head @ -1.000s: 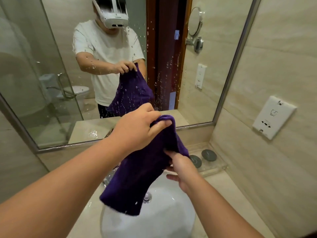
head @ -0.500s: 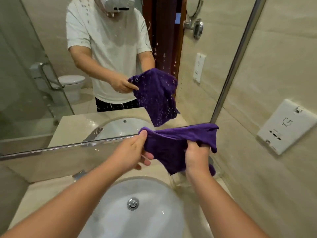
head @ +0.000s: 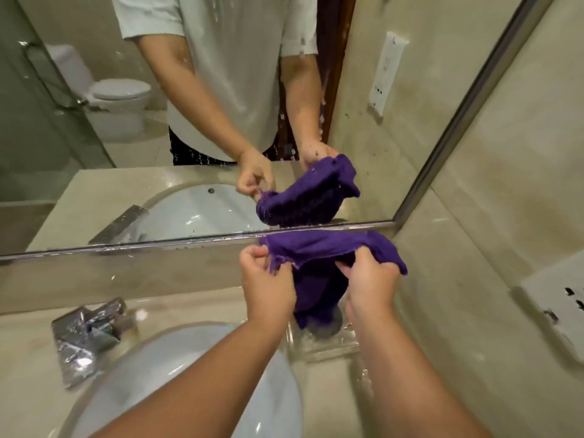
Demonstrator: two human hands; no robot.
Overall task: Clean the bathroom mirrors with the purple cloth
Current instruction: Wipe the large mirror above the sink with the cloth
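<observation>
I hold the purple cloth (head: 319, 248) stretched between both hands, just below the mirror's lower metal frame. My left hand (head: 267, 286) pinches its left edge, and my right hand (head: 369, 284) grips its right part while a fold hangs down between them. The large wall mirror (head: 126, 128) fills the upper view, speckled with water drops, and reflects my arms and the cloth. The cloth is not touching the glass.
Below my arms sits a white oval basin (head: 177, 384) in a beige counter, with a chrome tap (head: 85, 339) at the left. A clear glass tray (head: 322, 343) lies under the cloth. A white wall socket (head: 556, 308) is on the right tiled wall.
My view has tilted down and closer to the counter. Both hands have spread the cloth wider and hold it lower, near the mirror's bottom frame.
</observation>
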